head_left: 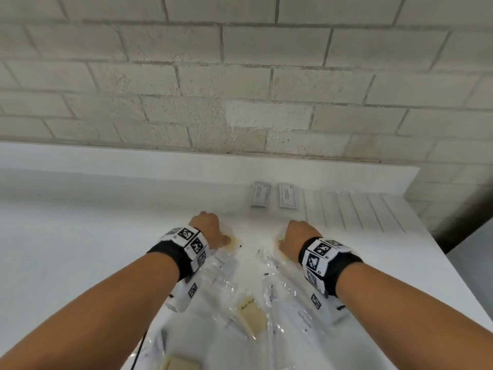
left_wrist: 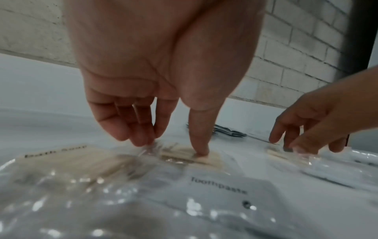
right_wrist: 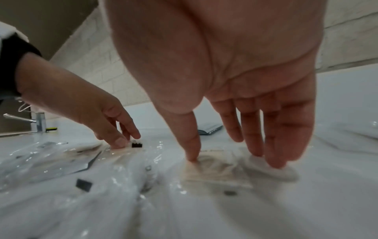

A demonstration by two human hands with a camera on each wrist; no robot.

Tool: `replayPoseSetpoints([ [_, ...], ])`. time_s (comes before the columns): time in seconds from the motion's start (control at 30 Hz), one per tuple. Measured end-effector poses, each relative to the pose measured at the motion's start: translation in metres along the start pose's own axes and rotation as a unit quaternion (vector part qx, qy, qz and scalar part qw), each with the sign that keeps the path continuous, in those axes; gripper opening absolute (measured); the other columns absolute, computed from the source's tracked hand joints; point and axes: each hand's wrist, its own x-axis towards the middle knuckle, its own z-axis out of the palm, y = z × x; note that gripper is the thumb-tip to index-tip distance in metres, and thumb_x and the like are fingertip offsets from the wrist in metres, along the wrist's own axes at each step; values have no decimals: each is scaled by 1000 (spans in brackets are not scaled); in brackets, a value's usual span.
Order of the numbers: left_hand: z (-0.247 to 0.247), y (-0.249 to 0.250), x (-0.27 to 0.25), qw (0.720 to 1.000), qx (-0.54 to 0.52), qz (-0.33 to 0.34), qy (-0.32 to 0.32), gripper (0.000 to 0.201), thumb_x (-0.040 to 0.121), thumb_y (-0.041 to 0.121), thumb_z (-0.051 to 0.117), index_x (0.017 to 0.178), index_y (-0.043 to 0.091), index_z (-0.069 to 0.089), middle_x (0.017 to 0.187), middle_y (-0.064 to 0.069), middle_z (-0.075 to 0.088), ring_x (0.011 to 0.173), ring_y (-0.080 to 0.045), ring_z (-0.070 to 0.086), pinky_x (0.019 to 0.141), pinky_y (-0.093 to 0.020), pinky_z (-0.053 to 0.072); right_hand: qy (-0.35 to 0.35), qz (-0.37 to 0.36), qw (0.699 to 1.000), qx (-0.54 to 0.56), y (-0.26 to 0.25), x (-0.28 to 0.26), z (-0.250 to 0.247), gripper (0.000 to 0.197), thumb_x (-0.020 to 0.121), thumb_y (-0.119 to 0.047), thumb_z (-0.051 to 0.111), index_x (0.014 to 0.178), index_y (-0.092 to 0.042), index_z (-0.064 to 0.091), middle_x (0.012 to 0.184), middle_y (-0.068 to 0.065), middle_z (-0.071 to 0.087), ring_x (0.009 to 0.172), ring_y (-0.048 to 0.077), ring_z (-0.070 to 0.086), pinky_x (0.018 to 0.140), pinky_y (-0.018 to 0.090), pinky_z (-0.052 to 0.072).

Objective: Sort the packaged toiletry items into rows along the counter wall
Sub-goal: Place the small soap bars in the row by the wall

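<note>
Two grey sachets (head_left: 260, 194) (head_left: 288, 195) lie side by side against the counter wall. Nearer me is a heap of clear-wrapped items, among them a toothpaste pack (left_wrist: 218, 189) and a bath soap pack (left_wrist: 61, 155). My left hand (head_left: 213, 231) (left_wrist: 171, 148) is down on a small beige soap packet (left_wrist: 212, 159); its thumb presses the top and its bent fingers pinch the wrap's far edge. My right hand (head_left: 298, 233) (right_wrist: 233, 161) touches a second beige soap packet (right_wrist: 216, 171) with thumb and straight fingers.
A ribbed drainboard (head_left: 352, 212) lies to the right of the sachets, and the counter ends just past it. A brick wall (head_left: 240, 89) rises behind the counter. A chrome tap (right_wrist: 39, 121) stands far to the left. More beige soap packs (head_left: 252, 316) (head_left: 181, 364) lie in the heap.
</note>
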Motion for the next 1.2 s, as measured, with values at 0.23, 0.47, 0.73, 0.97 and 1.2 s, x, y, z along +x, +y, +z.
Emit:
replayPoseSetpoints([
  [0.23,6,6,-28,996,-80,-35,-6,63,80,43,72,126,4,53,127,-7,59,119,-25,56,96,-31,46,-19,22,999,20,2,-19,-4,8,87,-10,59,88,-7,51,89,3,56,87,20,55,58,23,45],
  [0.47,-9,-2,-56,959,-278,34,45,23,80,19,75,98,12,61,109,-12,65,84,-23,64,72,-29,52,62,-81,975,200,1,-38,-13,29,81,-9,72,109,-8,64,98,4,60,88,19,59,72,26,49],
  [0.73,-26,-1,-115,862,-482,153,-28,44,75,-10,72,113,5,56,90,-15,69,77,-21,68,74,-27,61,58,-218,902,368,-34,-82,-30,25,75,-6,78,95,-12,66,77,-2,56,72,15,55,74,32,52],
  [0.97,-13,-14,-149,841,-514,163,-35,42,75,-8,73,110,6,55,91,-12,69,76,-19,66,69,-22,57,75,-233,894,375,-44,-106,-7,22,77,-11,77,93,-17,65,82,-3,61,73,12,57,69,22,46],
  [1.2,1,-29,-168,797,-583,153,-32,51,78,-3,73,124,13,58,92,-7,66,75,-14,61,67,-22,47,-4,-206,852,481,-52,-131,6,29,80,-12,76,103,-8,59,76,8,63,59,14,59,60,24,52],
])
